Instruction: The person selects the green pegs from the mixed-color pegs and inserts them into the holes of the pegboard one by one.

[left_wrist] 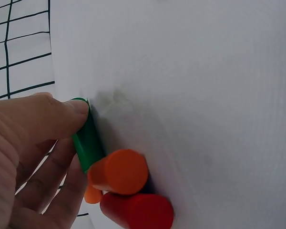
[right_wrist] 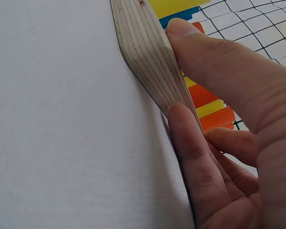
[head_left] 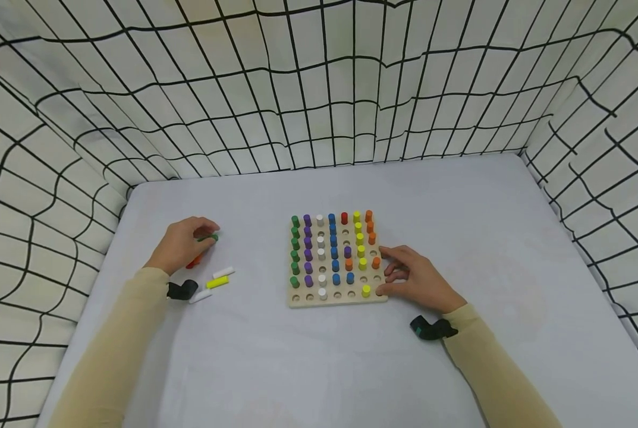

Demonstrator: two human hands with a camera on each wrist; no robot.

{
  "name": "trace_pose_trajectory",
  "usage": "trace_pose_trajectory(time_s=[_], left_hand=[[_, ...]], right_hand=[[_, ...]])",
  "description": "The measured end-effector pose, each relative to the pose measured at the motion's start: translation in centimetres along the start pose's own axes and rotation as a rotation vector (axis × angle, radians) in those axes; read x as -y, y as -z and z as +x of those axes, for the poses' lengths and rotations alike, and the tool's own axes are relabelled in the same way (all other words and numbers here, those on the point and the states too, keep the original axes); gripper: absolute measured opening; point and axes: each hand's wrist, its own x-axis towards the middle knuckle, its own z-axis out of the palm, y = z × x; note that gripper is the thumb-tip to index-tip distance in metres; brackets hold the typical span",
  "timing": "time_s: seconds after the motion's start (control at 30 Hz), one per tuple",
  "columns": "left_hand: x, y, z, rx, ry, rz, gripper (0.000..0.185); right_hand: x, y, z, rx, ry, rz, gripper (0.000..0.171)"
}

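Note:
Over the left part of the table, my left hand (head_left: 182, 241) pinches a green peg (left_wrist: 88, 143) between thumb and fingers. Close beside it, in the left wrist view, lie an orange peg (left_wrist: 126, 171) and a red peg (left_wrist: 145, 211); another orange piece is partly hidden behind them. A wooden pegboard (head_left: 329, 302) sits mid-table, with upright pegs in green, purple, white, blue, red, yellow and orange. My right hand (head_left: 417, 279) holds the board's right edge near the front corner, its thumb over the top and a finger against the layered side.
Nearer me than the left hand lie a white peg (head_left: 223, 272), a yellow peg (head_left: 217, 282) and a second white peg (head_left: 200, 296). Several holes along the board's front and right have no peg. Black netting (head_left: 324, 89) over white cloth surrounds the table's back and sides.

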Motion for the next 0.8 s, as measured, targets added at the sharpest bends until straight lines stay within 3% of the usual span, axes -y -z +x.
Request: trace_pose_trajectory(time_s=[0.63,0.8], left_hand=[[-0.24,-0.08,0.30,0.040,-0.007,0.036,0.031],[-0.84,-0.09,0.12,0.018,-0.020,0.045,0.030]], right_hand=[[-0.13,0.16,0.23,0.014,0.004,0.003,0.090],[-0.19,0.11,0.21,0.013,-0.001,0.003,0.090]])
